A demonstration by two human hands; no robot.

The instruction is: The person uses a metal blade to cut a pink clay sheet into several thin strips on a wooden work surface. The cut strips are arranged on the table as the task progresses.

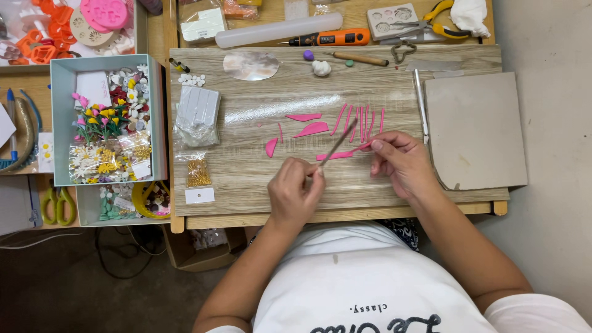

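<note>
At a wood-grain counter [246,179], the left hand [295,192] grips a thin blade tool [339,142] while the right hand [401,161] pinches a pink clay strip [336,156].

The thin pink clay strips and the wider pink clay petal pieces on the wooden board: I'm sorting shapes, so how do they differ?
The thin pink clay strips are narrow, straight and lie side by side; the wider pink clay petal pieces are broad, pointed and scattered apart. Both are flat pink clay on the wooden board.
</note>
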